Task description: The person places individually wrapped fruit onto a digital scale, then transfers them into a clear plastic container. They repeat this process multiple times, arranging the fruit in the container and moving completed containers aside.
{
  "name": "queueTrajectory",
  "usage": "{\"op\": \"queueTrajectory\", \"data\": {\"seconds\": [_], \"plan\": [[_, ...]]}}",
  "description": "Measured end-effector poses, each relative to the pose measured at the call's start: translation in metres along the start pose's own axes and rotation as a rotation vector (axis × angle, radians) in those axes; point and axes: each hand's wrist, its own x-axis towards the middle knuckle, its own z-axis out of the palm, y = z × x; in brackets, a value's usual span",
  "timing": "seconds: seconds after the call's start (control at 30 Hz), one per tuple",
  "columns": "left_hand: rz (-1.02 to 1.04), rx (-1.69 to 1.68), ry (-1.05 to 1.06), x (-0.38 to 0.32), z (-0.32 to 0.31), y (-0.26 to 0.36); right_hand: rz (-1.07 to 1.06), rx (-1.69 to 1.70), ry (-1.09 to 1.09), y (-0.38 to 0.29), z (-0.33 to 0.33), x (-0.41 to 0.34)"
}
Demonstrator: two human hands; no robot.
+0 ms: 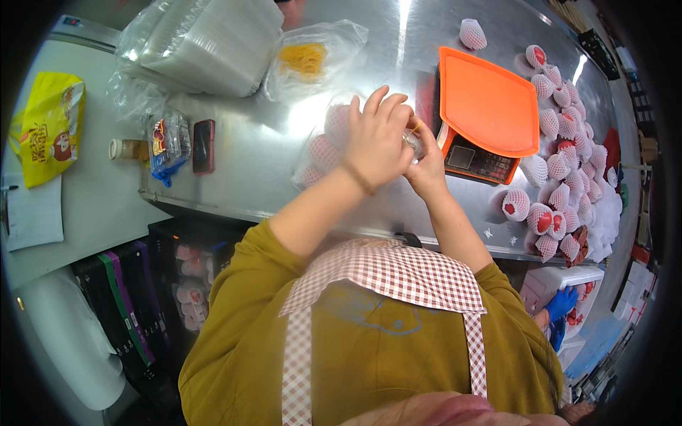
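A clear plastic container lies on the metal table before me, with several fruits in white foam net sleeves inside. My left hand is over the container's right part, its fingers fanned upward and its palm side hidden. Against it, my right hand grips a shiny clear plastic end of the container. A yellow rubber band is looped at the right hand's fingers. Just right of that hand stands an orange weighing scale with a keypad.
Stacked clear containers and a bag of rubber bands occupy the far left. A phone, jar and yellow bag lie left. Netted red fruits crowd the right. Below, a blue-gloved hand reaches into a white box.
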Motion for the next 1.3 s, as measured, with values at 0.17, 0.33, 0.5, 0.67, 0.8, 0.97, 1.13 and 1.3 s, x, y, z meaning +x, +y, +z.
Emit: {"op": "queueTrajectory", "data": {"seconds": [0.17,0.33,0.5,0.67,0.8,0.97,1.13,1.3], "plan": [[0.129,0.295,-0.254,0.028,-0.003,-0.027,0.093,-0.041,-0.128,0.0,-0.007,-0.003],[-0.023,0.277,-0.153,0.029,-0.032,-0.146,0.232,0.032,-0.213,0.001,-0.013,-0.007],[-0.438,-0.02,-0.288,-0.059,-0.016,-0.233,0.372,0.086,-0.25,0.007,-0.002,-0.004],[-1.069,-0.83,-0.734,-0.141,0.014,-0.198,0.452,0.176,-0.188,0.018,-0.002,0.0],[-1.414,-1.365,-0.514,-0.157,0.007,-0.171,0.465,0.277,-0.141,0.027,-0.003,-0.004],[-0.972,-1.43,-0.526,-0.159,-0.008,-0.154,0.431,0.204,-0.185,0.036,-0.007,0.005],[-0.824,-1.4,-0.416,-0.154,-0.019,-0.128,0.382,0.283,-0.245,0.026,-0.017,0.016],[-0.954,-1.764,-0.09,-0.164,-0.027,-0.087,0.251,0.368,-0.285,0.002,-0.003,0.014]]}}
